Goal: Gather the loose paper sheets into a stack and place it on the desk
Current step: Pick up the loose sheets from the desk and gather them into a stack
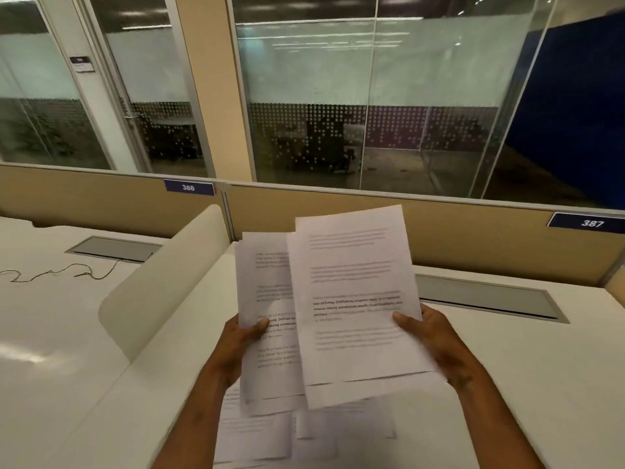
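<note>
Both hands hold printed white sheets upright above the white desk (527, 384). My left hand (241, 343) grips a small bundle of sheets (267, 299) by its left edge, thumb on the front. My right hand (429, 333) pinches another sheet (351, 282) by its right edge; this sheet overlaps the front of the left bundle and sits a little higher. More loose sheets (257, 431) lie flat on the desk beneath the held ones, partly hidden by them.
A rounded cream divider (162, 282) separates this desk from the left one, where a thin cable (57, 272) trails. Grey cable hatches (483, 296) sit near the beige partition (473, 238), labelled 386 and 387. Glass walls stand behind.
</note>
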The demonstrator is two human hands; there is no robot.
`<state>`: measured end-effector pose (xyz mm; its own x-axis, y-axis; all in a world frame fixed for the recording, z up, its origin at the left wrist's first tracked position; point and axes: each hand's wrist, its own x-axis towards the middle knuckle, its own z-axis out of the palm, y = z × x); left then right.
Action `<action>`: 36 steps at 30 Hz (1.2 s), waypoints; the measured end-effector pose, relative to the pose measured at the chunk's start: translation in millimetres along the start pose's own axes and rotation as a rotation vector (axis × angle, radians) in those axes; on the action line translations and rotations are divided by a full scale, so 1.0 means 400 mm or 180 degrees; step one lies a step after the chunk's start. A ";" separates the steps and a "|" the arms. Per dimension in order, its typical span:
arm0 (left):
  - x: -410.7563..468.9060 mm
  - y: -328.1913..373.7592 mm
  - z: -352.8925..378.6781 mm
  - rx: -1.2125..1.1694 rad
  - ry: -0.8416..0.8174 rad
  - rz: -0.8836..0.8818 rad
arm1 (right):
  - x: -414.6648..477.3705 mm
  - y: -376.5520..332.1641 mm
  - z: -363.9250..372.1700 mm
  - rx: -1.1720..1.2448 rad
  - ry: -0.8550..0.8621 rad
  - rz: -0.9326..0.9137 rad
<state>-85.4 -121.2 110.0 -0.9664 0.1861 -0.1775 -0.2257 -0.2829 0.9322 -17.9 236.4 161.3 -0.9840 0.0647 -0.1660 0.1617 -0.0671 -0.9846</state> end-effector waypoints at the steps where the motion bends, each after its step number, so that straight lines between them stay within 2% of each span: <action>1: -0.003 0.006 0.013 0.0047 -0.0035 0.0048 | 0.008 0.005 0.032 -0.0002 -0.0083 0.0004; 7: -0.026 0.028 0.043 0.0323 0.0048 0.0359 | 0.046 0.047 0.149 0.0050 -0.0193 -0.0022; 10: -0.039 0.034 0.043 0.0264 0.0113 0.0348 | 0.052 0.065 0.180 0.0082 -0.0117 -0.0051; 15: -0.059 0.026 0.027 -0.0063 0.0076 0.0289 | 0.061 0.083 0.238 0.0087 -0.0310 -0.0112; 20: -0.075 0.015 -0.014 0.0190 0.0489 0.0424 | 0.080 0.087 0.274 -0.0030 -0.0498 -0.0102; 22: -0.088 0.018 -0.060 0.0259 0.0584 0.0420 | 0.092 0.099 0.250 -0.0079 -0.0400 -0.0002; 24: -0.106 0.022 -0.123 0.0359 0.0688 0.0412 | 0.114 0.139 0.208 -0.0586 0.0079 0.0129; 27: -0.144 0.028 -0.222 0.0387 0.0844 0.0412 | 0.143 0.252 0.138 -0.1869 0.0953 0.0690; 31: -0.178 0.032 -0.344 0.0356 0.1077 0.0361 | 0.128 0.380 0.133 -0.2907 0.0977 0.1515; 33: -0.189 0.039 -0.394 0.0369 0.1144 0.0339 | 0.117 0.410 0.156 -0.3197 0.1053 0.1668; 36: -0.197 0.052 -0.461 0.0404 0.1145 0.0304 | 0.130 0.426 0.187 -0.2925 0.1228 0.1845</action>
<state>-36.5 -315.4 85.3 -0.9689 -0.1834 -0.1664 -0.1375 -0.1601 0.9775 -47.2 153.8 -10.8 -0.6814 0.5721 -0.4565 0.7315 0.5542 -0.3973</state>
